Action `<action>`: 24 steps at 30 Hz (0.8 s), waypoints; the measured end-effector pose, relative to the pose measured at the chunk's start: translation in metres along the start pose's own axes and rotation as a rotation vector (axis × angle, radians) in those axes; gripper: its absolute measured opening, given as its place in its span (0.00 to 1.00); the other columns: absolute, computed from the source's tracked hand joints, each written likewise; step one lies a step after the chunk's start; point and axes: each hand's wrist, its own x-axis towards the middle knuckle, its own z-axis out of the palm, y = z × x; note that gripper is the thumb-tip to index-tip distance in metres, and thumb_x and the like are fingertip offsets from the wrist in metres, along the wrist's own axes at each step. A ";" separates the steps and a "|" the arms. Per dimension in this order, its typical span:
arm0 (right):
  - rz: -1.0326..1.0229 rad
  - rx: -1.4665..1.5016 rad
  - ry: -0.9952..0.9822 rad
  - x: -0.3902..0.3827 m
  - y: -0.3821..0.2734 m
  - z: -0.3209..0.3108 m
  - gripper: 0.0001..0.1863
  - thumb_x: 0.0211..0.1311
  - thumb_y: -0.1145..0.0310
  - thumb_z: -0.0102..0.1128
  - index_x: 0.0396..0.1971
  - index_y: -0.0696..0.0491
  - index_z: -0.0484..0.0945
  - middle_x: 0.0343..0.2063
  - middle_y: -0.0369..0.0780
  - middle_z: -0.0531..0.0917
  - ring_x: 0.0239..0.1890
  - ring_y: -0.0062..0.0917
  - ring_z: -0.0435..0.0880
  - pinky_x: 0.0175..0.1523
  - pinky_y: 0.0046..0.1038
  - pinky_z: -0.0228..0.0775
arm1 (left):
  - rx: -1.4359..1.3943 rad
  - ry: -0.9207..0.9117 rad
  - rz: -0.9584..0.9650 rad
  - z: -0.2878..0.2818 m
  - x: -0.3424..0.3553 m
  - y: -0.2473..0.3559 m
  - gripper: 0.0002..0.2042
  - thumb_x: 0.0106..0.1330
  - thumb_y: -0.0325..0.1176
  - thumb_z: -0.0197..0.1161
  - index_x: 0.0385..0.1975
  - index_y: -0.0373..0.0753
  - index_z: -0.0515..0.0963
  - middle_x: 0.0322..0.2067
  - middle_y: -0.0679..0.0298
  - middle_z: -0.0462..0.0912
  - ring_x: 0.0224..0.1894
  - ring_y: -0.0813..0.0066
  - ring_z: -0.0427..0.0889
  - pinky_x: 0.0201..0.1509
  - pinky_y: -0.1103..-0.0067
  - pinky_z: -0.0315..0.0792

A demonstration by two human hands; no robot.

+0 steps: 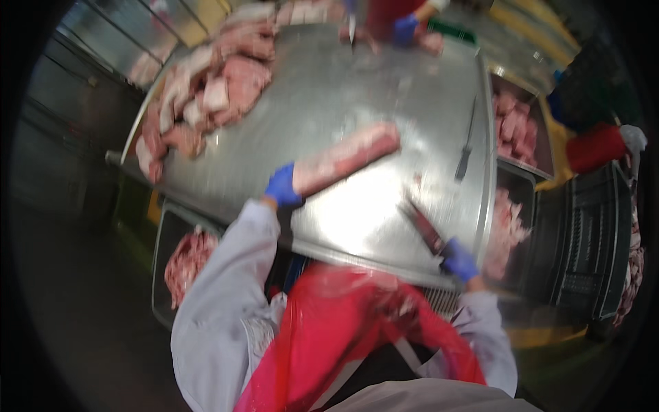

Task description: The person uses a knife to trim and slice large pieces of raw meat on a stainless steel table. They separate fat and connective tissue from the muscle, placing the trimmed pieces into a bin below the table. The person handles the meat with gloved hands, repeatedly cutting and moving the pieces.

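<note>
A heap of meat (226, 89) lay on the metal table (309, 82), up and left of the left fingers. A piece at its edge could have slid off if it was bumped. Below and left of those fingers was a tub (165, 237) of meat scraps (189, 268).

The left hand (283, 187), in a blue glove, had its fingers curled on the near end of a long piece of meat (350, 156). The meat stretched up and right from them. It looked wet, so it could have slipped out of a loose hold.

Far past those fingers were a blade (352, 29) and another person's hand (406, 29). Reaching too far could have meant a cut.

The right hand (458, 261) had its fingers wrapped around a knife (423, 228), but blur hid how tightly. The tip pointed up and left, so a careless swing could have nicked the left arm. Above the right fingers lay a dark-handled rod (468, 144), easy to knock.
</note>
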 end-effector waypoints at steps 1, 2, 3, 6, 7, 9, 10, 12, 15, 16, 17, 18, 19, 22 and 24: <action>-0.054 0.031 0.002 -0.007 0.057 0.020 0.28 0.53 0.70 0.66 0.55 0.59 0.70 0.43 0.52 0.83 0.46 0.41 0.85 0.53 0.37 0.75 | -0.130 -0.057 0.259 0.011 0.014 -0.022 0.36 0.42 0.43 0.74 0.58 0.43 0.77 0.56 0.47 0.79 0.62 0.47 0.74 0.66 0.65 0.69; -0.078 0.070 0.039 -0.022 0.124 0.039 0.30 0.61 0.69 0.64 0.61 0.62 0.65 0.46 0.52 0.83 0.51 0.39 0.84 0.57 0.35 0.74 | -0.190 -0.119 0.316 0.072 -0.006 -0.019 0.38 0.41 0.44 0.74 0.59 0.41 0.75 0.57 0.45 0.78 0.61 0.46 0.74 0.65 0.64 0.70; -0.102 0.250 0.007 0.014 0.055 0.017 0.24 0.66 0.68 0.61 0.58 0.60 0.67 0.42 0.46 0.83 0.44 0.32 0.84 0.50 0.32 0.76 | -0.190 -0.106 0.122 0.070 -0.007 -0.034 0.39 0.41 0.44 0.74 0.59 0.40 0.74 0.56 0.44 0.78 0.60 0.45 0.75 0.64 0.64 0.70; -0.329 0.375 0.206 0.072 -0.025 0.031 0.13 0.73 0.65 0.57 0.50 0.57 0.75 0.31 0.34 0.80 0.29 0.15 0.76 0.35 0.20 0.70 | -0.162 0.234 -0.009 0.086 0.001 -0.064 0.40 0.39 0.44 0.74 0.59 0.39 0.74 0.53 0.45 0.81 0.56 0.46 0.79 0.61 0.64 0.72; -0.464 0.530 0.304 0.096 -0.049 0.048 0.14 0.74 0.64 0.55 0.52 0.56 0.76 0.30 0.32 0.79 0.29 0.14 0.76 0.34 0.20 0.69 | -0.179 0.155 -0.039 0.089 0.003 -0.054 0.41 0.39 0.44 0.75 0.59 0.39 0.73 0.53 0.45 0.80 0.56 0.47 0.80 0.61 0.64 0.72; -0.276 0.632 0.160 0.140 -0.117 0.052 0.19 0.73 0.60 0.56 0.55 0.57 0.74 0.35 0.38 0.83 0.36 0.22 0.81 0.42 0.26 0.74 | -0.198 0.022 -0.121 0.060 0.008 -0.027 0.42 0.39 0.43 0.75 0.60 0.38 0.72 0.53 0.45 0.80 0.56 0.48 0.80 0.61 0.65 0.73; -0.262 0.632 0.159 0.172 -0.140 0.056 0.21 0.72 0.56 0.56 0.56 0.56 0.73 0.38 0.42 0.85 0.39 0.29 0.85 0.46 0.30 0.76 | -0.215 -0.001 -0.119 0.049 0.013 -0.018 0.43 0.39 0.43 0.75 0.61 0.37 0.71 0.54 0.45 0.80 0.57 0.48 0.79 0.61 0.65 0.72; -0.528 0.495 0.276 0.239 -0.175 0.063 0.33 0.68 0.54 0.56 0.71 0.43 0.61 0.43 0.55 0.84 0.49 0.50 0.84 0.53 0.41 0.73 | -0.251 -0.048 -0.101 0.040 0.022 -0.009 0.44 0.39 0.43 0.75 0.63 0.35 0.70 0.56 0.44 0.78 0.59 0.48 0.78 0.62 0.66 0.72; -0.577 0.194 0.117 0.266 -0.242 0.063 0.36 0.69 0.56 0.54 0.75 0.37 0.55 0.45 0.56 0.83 0.49 0.47 0.83 0.56 0.39 0.73 | -0.164 0.022 -0.159 0.050 0.012 -0.025 0.46 0.39 0.44 0.75 0.64 0.34 0.68 0.58 0.44 0.77 0.60 0.48 0.77 0.64 0.67 0.71; -0.631 0.091 0.137 0.283 -0.249 0.065 0.35 0.70 0.56 0.53 0.75 0.40 0.56 0.50 0.57 0.81 0.54 0.48 0.81 0.59 0.39 0.72 | -0.170 0.021 -0.146 0.051 0.016 -0.024 0.47 0.39 0.44 0.75 0.65 0.34 0.68 0.58 0.44 0.77 0.61 0.48 0.77 0.64 0.67 0.71; -0.682 -0.012 0.161 0.294 -0.249 0.066 0.34 0.71 0.57 0.52 0.75 0.42 0.56 0.54 0.58 0.79 0.59 0.48 0.79 0.62 0.40 0.70 | -0.176 0.019 -0.128 0.050 0.022 -0.022 0.47 0.39 0.44 0.75 0.65 0.33 0.68 0.58 0.44 0.77 0.61 0.49 0.77 0.65 0.67 0.71; -0.667 -0.012 0.125 0.293 -0.247 0.069 0.35 0.69 0.57 0.53 0.75 0.37 0.55 0.49 0.57 0.81 0.53 0.46 0.81 0.59 0.38 0.72 | -0.183 0.022 -0.126 0.050 0.023 -0.025 0.47 0.39 0.44 0.75 0.65 0.33 0.68 0.58 0.44 0.76 0.61 0.49 0.77 0.65 0.67 0.71; -0.659 -0.013 0.077 0.284 -0.243 0.073 0.36 0.68 0.57 0.55 0.75 0.32 0.54 0.44 0.55 0.83 0.47 0.44 0.84 0.55 0.37 0.73 | -0.184 0.043 -0.137 0.051 0.019 -0.029 0.48 0.38 0.45 0.76 0.65 0.33 0.67 0.59 0.43 0.76 0.61 0.48 0.77 0.65 0.67 0.70; -0.447 -0.020 -0.108 0.224 -0.220 0.073 0.38 0.67 0.59 0.56 0.75 0.29 0.54 0.35 0.51 0.85 0.33 0.35 0.84 0.48 0.33 0.76 | -0.187 0.083 -0.170 0.063 0.007 -0.040 0.49 0.38 0.45 0.76 0.66 0.31 0.66 0.59 0.42 0.75 0.61 0.47 0.76 0.66 0.66 0.70; -0.357 0.047 -0.137 0.195 -0.214 0.070 0.38 0.67 0.61 0.56 0.75 0.31 0.54 0.29 0.47 0.83 0.26 0.28 0.80 0.42 0.32 0.77 | -0.168 0.102 -0.179 0.067 0.008 -0.040 0.50 0.37 0.46 0.76 0.66 0.31 0.66 0.60 0.42 0.75 0.61 0.46 0.75 0.66 0.66 0.70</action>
